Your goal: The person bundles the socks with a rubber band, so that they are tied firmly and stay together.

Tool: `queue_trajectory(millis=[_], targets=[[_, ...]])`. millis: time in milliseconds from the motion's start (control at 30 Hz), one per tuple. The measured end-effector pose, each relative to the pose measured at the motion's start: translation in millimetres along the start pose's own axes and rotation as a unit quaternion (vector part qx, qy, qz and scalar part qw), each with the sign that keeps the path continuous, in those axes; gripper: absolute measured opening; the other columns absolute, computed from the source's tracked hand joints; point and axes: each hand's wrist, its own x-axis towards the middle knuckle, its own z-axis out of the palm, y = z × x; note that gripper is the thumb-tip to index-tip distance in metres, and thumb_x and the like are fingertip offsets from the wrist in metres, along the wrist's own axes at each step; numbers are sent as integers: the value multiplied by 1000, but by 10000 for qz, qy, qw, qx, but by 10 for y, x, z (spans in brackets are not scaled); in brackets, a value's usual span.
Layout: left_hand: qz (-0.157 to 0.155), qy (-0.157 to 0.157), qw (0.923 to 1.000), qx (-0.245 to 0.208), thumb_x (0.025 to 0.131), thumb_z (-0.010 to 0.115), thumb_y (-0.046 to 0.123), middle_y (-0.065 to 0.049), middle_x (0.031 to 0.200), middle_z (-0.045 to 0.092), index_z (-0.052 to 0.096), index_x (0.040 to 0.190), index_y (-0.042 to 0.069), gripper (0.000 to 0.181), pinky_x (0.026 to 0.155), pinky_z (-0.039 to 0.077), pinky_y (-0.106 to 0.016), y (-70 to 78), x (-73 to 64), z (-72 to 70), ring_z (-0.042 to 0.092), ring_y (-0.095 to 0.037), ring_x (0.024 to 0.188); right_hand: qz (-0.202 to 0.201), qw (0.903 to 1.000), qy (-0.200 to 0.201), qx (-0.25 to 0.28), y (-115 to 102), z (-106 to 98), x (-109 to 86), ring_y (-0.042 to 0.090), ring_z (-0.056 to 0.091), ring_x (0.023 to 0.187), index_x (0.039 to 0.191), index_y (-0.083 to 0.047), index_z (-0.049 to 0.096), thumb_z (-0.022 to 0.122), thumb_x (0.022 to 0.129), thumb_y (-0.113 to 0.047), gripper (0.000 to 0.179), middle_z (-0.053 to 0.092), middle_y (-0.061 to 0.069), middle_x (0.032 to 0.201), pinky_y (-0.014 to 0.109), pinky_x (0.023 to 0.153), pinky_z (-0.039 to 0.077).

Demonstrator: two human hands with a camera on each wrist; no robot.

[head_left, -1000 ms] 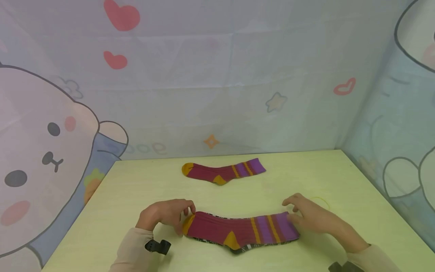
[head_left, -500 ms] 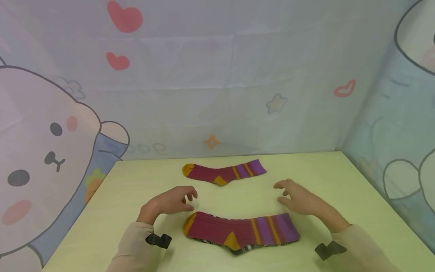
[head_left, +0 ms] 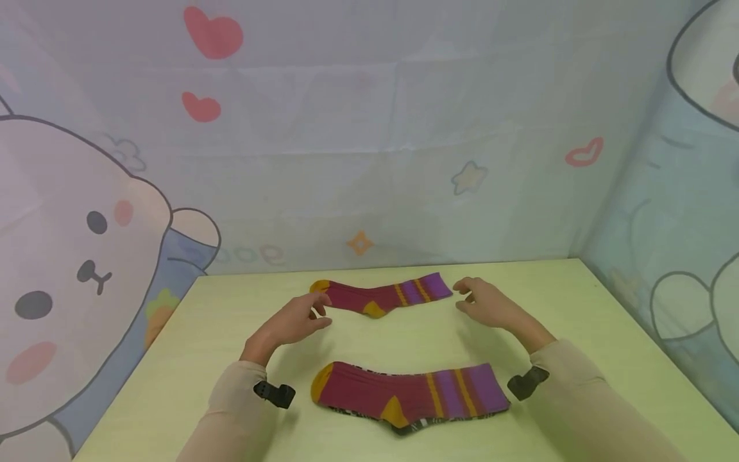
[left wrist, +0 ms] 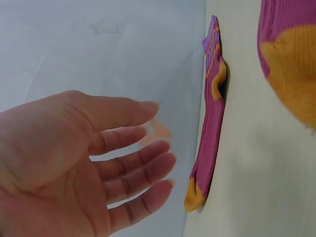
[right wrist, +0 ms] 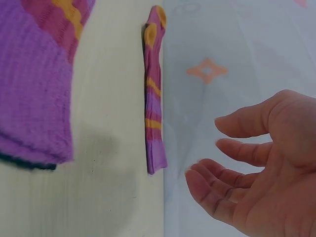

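One maroon sock (head_left: 353, 296) with mustard toe and heel and a purple striped cuff, flat near the far edge of the pale table (head_left: 369, 343), toe to the left; left hand (head_left: 296, 320) raised near its toe, right hand (head_left: 489, 304) near its cuff, the two well apart, empty, fingers loosely bent. One matching sock (head_left: 369, 389), nearer the person, laid the same way over a dark patterned sock (head_left: 405, 429) that shows along its edges. Two beige sleeves (head_left: 237, 407), each with a black wrist device (head_left: 276, 393); behind, a printed backdrop (head_left: 323, 186) with hearts and a cartoon bear (head_left: 52, 256).
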Motion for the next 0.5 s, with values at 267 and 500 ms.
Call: queue_trajectory(millis=[267, 500], targets=[[-574, 579, 9965, -166, 100, 62, 16, -17, 108, 63, 45, 135, -6, 45, 76, 52, -39, -131, 193, -9, 62, -25, 89, 272, 9994, 210, 52, 78, 54, 311, 46, 54, 118, 134, 13, 48, 54, 100, -12, 43, 53, 33, 130, 53, 93, 48], [-1175, 1032, 9874, -251, 101, 60, 22, -19, 107, 63, 36, 142, -7, 56, 74, 51, -40, -369, 370, 49, 62, -25, 82, 602, 9974, 390, -26, 157, 177, 574, 46, 55, 115, 132, 14, 49, 55, 98, -13, 44, 55, 33, 126, 52, 93, 48]])
